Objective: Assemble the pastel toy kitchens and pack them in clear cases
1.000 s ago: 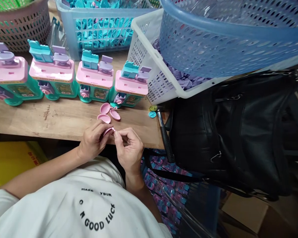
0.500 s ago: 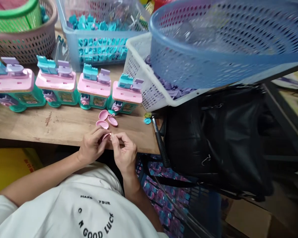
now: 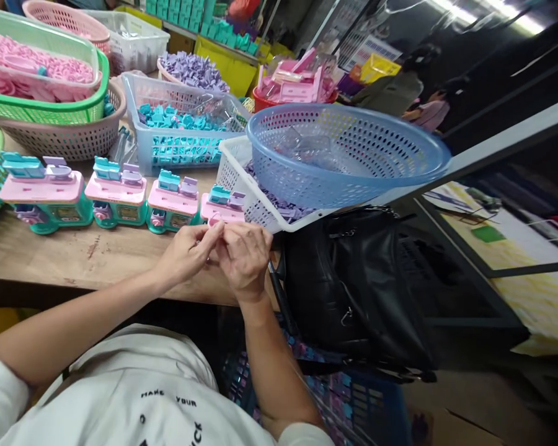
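My left hand (image 3: 186, 253) and my right hand (image 3: 245, 255) meet above the wooden table's front part, fingers pinched together. A small pink oval piece (image 3: 215, 218) shows just above the touching fingertips; most of it is hidden by the fingers. Right behind my hands stands a toy counter (image 3: 223, 210) with a pink top and turquoise and purple parts on it, its lower part covered. To its left, another toy counter (image 3: 173, 201) and more like it stand in a row.
A white basket (image 3: 242, 186) of purple parts carries a large blue basket (image 3: 330, 192). Turquoise parts fill a light-blue basket (image 3: 144, 148). At the far left, a green basket (image 3: 74, 114) sits in a brown one. A black bag (image 3: 344, 285) lies right of my hands; people work farther back.
My view has tilted up, showing more of the room. Both hands have moved forward to the rightmost toy counter, keeping together. The loose pink oval pieces on the table are now hidden.
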### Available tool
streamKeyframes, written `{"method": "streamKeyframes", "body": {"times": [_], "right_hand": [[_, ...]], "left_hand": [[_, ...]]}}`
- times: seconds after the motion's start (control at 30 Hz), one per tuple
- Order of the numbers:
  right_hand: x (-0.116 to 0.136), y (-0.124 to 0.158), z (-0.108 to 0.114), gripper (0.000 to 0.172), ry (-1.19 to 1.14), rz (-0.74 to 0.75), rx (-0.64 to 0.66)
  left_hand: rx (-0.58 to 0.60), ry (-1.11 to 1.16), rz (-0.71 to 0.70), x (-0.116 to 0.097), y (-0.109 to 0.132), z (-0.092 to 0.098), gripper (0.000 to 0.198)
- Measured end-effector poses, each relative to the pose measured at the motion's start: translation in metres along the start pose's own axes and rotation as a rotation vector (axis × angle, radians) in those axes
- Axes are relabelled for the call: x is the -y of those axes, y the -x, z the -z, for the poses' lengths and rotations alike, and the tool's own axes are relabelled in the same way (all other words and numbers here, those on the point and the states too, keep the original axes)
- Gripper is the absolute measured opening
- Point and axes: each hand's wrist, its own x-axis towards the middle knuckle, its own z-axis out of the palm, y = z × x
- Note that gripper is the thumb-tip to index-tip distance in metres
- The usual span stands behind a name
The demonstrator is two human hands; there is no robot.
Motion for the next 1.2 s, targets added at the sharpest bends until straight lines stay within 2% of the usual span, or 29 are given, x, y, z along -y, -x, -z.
{"method": "streamKeyframes", "body": {"times": [0.07, 0.17, 0.23, 0.33, 0.43, 0.57, 0.73, 0.8, 0.97, 1.1, 1.17, 1.2], "right_hand": [[-0.022, -0.014, -0.006, 0.019, -0.014, -0.020, 0.066], [-0.053, -0.024, -0.019, 0.022, -0.052, 0.017, 0.186], [-0.066, -0.024, -0.025, 0.021, -0.031, 0.066, 0.235], [-0.071, -0.021, -0.028, 0.023, 0.064, 0.109, 0.265], [-0.066, -0.023, -0.025, 0.024, 0.141, 0.140, 0.306], [-0.059, -0.032, -0.022, 0.024, 0.176, 0.177, 0.353], [-0.055, -0.027, -0.021, 0.023, 0.155, 0.135, 0.366], [-0.049, -0.021, -0.023, 0.022, 0.157, 0.068, 0.343], [-0.032, -0.013, -0.029, 0.023, 0.203, -0.131, 0.294], [-0.015, -0.006, -0.025, 0.023, 0.170, -0.108, 0.156], [-0.003, 0.006, -0.020, 0.023, 0.149, -0.122, 0.106], [0.002, 0.013, -0.019, 0.022, 0.136, -0.136, 0.121]], "left_hand": [[-0.046, -0.211, -0.135, -0.001, -0.020, 0.008, 0.057], [-0.164, -0.501, -0.431, 0.009, -0.045, 0.023, 0.043], [-0.152, -0.634, -0.578, 0.019, -0.056, 0.030, 0.039], [-0.054, -0.749, -0.676, 0.028, -0.062, 0.035, 0.038], [0.016, -0.809, -0.707, 0.029, -0.062, 0.036, 0.039], [0.032, -0.845, -0.717, 0.026, -0.063, 0.039, 0.036], [0.115, -0.952, -0.757, 0.031, -0.067, 0.039, 0.028], [0.145, -1.027, -0.742, 0.033, -0.067, 0.036, 0.024], [0.128, -1.142, -0.680, 0.031, -0.067, 0.030, 0.020], [0.176, -1.103, -0.661, 0.027, -0.061, 0.039, 0.025], [0.197, -1.022, -0.720, 0.028, -0.053, 0.047, 0.034], [0.189, -0.982, -0.756, 0.030, -0.047, 0.052, 0.038]]}}
